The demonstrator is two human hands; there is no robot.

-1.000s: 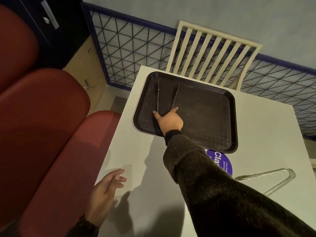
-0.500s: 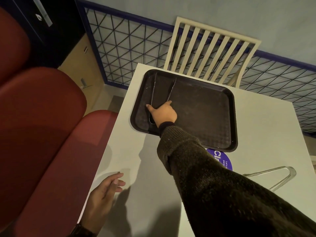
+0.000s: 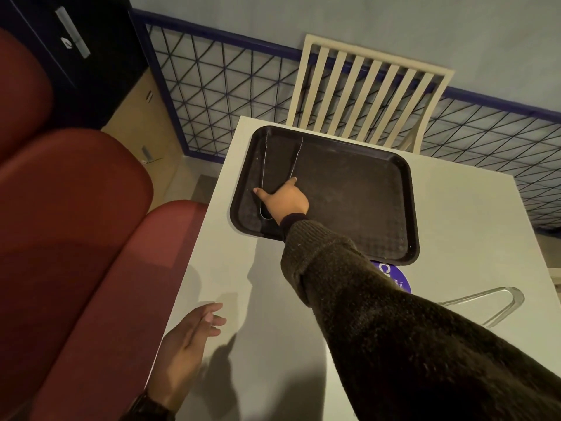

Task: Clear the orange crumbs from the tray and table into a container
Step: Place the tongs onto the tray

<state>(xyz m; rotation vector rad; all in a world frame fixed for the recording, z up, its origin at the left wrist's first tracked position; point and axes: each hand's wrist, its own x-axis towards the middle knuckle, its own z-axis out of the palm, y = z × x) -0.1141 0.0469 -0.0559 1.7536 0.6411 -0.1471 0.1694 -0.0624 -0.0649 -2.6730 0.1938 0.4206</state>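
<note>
1. Head view: right hand still pinches thin metal wire tongs inside dark rectangular plastic tray, at white table's far edge.
2. Thumb near tray's left rim.
3. Left hand, fingers relaxed, overhangs table's left edge.

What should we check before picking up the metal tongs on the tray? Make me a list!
1. Right hand at the metal tongs: ok, thumb and forefinger straddle them.
2. Firm grip on them: cannot tell.
3. Tongs lie inside the tray: ok.
4. Tray sits wholly on the table: ok.
5. Left hand free: ok, open by the table's edge.
6. Container in sight: not ok, none shows.
</note>
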